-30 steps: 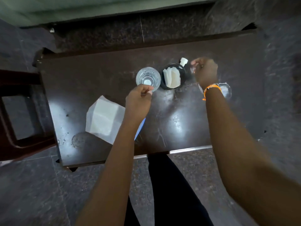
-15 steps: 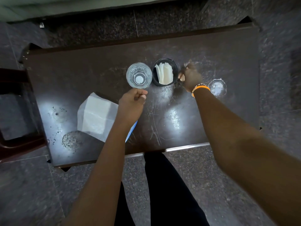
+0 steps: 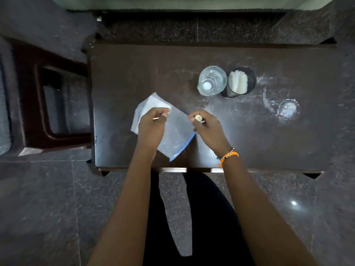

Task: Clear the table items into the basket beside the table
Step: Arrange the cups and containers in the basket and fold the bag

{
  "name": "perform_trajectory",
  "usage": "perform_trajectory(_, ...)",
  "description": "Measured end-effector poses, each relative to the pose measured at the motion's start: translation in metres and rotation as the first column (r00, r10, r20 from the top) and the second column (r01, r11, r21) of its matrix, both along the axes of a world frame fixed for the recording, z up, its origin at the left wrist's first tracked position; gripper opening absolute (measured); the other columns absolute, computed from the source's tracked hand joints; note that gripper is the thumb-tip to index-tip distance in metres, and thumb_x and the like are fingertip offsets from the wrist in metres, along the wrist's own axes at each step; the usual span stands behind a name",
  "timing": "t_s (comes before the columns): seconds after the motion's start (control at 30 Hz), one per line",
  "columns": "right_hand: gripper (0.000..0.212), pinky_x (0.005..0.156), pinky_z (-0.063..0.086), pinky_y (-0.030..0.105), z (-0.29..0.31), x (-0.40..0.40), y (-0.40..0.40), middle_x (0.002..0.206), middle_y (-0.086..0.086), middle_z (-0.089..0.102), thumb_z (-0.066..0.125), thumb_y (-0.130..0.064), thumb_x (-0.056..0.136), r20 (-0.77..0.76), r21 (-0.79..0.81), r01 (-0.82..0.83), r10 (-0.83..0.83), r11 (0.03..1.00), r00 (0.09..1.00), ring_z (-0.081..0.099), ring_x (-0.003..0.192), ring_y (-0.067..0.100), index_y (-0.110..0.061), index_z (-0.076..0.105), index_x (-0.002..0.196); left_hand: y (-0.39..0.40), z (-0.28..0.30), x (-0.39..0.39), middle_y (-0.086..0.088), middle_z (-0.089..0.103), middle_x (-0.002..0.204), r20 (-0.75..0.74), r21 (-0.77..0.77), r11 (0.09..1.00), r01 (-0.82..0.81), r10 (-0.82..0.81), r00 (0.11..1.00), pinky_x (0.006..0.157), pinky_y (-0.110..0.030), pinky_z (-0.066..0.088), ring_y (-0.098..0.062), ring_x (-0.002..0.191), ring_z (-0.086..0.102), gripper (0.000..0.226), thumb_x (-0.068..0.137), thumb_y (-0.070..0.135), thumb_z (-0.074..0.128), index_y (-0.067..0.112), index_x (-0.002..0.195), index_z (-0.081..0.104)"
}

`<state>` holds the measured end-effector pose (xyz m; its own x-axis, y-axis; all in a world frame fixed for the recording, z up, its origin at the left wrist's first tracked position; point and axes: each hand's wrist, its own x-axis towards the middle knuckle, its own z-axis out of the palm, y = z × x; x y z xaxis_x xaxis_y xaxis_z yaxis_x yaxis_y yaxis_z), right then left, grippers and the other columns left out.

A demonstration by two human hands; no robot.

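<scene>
Seen from the head camera, both forearms reach over the near edge of a dark table [image 3: 123,73]. The left hand [image 3: 151,125], fingers curled, pinches something thin above a clear bag [image 3: 176,135] with a blue strip, which lies flat near the table's front edge. The right hand [image 3: 208,127], an orange band [image 3: 229,156] at its wrist, grips a small pale item [image 3: 198,118] beside the bag. Farther back stand a glass [image 3: 212,80] and, touching it, a black cup [image 3: 241,81] holding white papers.
</scene>
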<state>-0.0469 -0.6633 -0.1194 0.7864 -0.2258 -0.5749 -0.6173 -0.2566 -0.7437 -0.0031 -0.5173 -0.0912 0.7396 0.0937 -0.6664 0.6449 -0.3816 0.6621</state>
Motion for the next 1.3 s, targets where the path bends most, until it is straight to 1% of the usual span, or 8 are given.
perform_trajectory(0.13, 0.018, 0.051, 0.04, 0.001, 0.028, 0.034, 0.075, 0.078, -0.006, 0.056, 0.053, -0.003, 0.093, 0.039, 0.155, -0.135, 0.13, 0.979, 0.991, 0.054, 0.056, -0.006, 0.002, 0.065, 0.105, 0.071, 0.007, -0.006, 0.006, 0.066, 0.088, 0.029, -0.077, 0.978, -0.193, 0.196, 0.98, 0.086, -0.029, 0.048, -0.012, 0.088, 0.06, 0.023, 0.089, 0.007, 0.054, 0.025, 0.084, 0.066)
perform_trajectory(0.37, 0.02, 0.065, 0.048, 0.014, 0.05, 0.095, 0.204, 0.113, 0.028, 0.057, 0.056, -0.003, 0.09, 0.107, 0.172, -0.268, 0.252, 0.948, 0.962, 0.055, 0.062, 0.01, -0.007, 0.067, 0.107, 0.195, 0.025, -0.007, 0.008, 0.064, 0.084, 0.11, -0.162, 0.857, -0.489, 0.508, 0.854, 0.083, -0.021, 0.047, -0.005, 0.079, 0.059, 0.028, 0.09, 0.006, 0.052, 0.028, 0.081, 0.066)
perform_trajectory(0.53, 0.022, 0.063, 0.047, 0.016, 0.058, 0.138, 0.306, 0.085, 0.014, 0.062, 0.054, 0.001, 0.089, 0.142, 0.173, -0.311, 0.288, 0.935, 0.947, 0.055, 0.062, 0.011, -0.006, 0.066, 0.105, 0.289, 0.044, 0.007, 0.008, 0.065, 0.086, 0.168, -0.161, 0.783, -0.6, 0.621, 0.765, 0.077, -0.021, 0.048, -0.008, 0.084, 0.06, 0.028, 0.092, 0.01, 0.051, 0.032, 0.08, 0.066)
perform_trajectory(0.73, 0.026, 0.062, 0.052, 0.01, 0.06, 0.189, 0.41, 0.093, 0.015, 0.061, 0.055, 0.006, 0.089, 0.146, 0.315, -0.301, 0.267, 0.9, 0.953, 0.056, 0.067, 0.008, 0.007, 0.06, 0.114, 0.371, 0.046, 0.045, 0.003, 0.06, 0.08, 0.161, -0.202, 0.68, -0.705, 0.733, 0.661, 0.073, -0.019, 0.045, -0.007, 0.074, 0.053, 0.025, 0.091, 0.006, 0.052, 0.025, 0.081, 0.064)
perform_trajectory(0.9, 0.029, 0.069, 0.054, 0.017, 0.059, 0.218, 0.478, 0.099, 0.017, 0.059, 0.054, 0.01, 0.088, 0.086, 0.432, -0.264, 0.251, 0.862, 0.964, 0.059, 0.077, 0.018, 0.012, 0.057, 0.117, 0.406, 0.033, 0.07, -0.004, 0.062, 0.101, 0.104, -0.171, 0.612, -0.772, 0.791, 0.603, 0.099, -0.033, 0.049, -0.014, 0.093, 0.058, 0.012, 0.091, 0.009, 0.055, 0.018, 0.097, 0.061)
perform_trajectory(1.1, 0.015, 0.077, 0.051, 0.036, 0.056, 0.234, 0.521, 0.086, 0.021, 0.049, 0.042, 0.018, 0.087, -0.071, 0.552, -0.019, 0.069, 0.833, 0.995, 0.053, 0.065, 0.026, 0.018, 0.057, 0.086, 0.421, 0.028, 0.086, -0.006, 0.063, 0.103, 0.075, -0.182, 0.616, -0.766, 0.786, 0.614, 0.101, -0.034, 0.047, -0.015, 0.097, 0.059, 0.016, 0.091, 0.007, 0.052, 0.014, 0.102, 0.062)
perform_trajectory(1.23, 0.028, 0.055, 0.054, 0.015, 0.057, 0.223, 0.51, 0.098, 0.029, 0.058, 0.038, 0.012, 0.091, -0.131, 0.558, 0.087, -0.015, 0.825, 0.991, 0.058, 0.075, 0.025, 0.015, 0.056, 0.113, 0.419, 0.026, 0.09, -0.003, 0.063, 0.099, 0.073, -0.208, 0.619, -0.757, 0.782, 0.619, 0.094, -0.029, 0.049, -0.014, 0.092, 0.058, 0.016, 0.09, 0.007, 0.052, 0.019, 0.093, 0.062)
perform_trajectory(1.3, 0.03, 0.061, 0.054, 0.013, 0.056, 0.213, 0.494, 0.114, 0.032, 0.062, 0.037, 0.008, 0.093, -0.143, 0.568, 0.09, -0.009, 0.818, 0.99, 0.062, 0.087, 0.024, 0.013, 0.056, 0.115, 0.411, 0.024, 0.091, -0.004, 0.063, 0.097, 0.074, -0.232, 0.62, -0.75, 0.779, 0.622, 0.084, -0.024, 0.049, -0.013, 0.085, 0.058, 0.018, 0.089, 0.006, 0.052, 0.02, 0.089, 0.062)
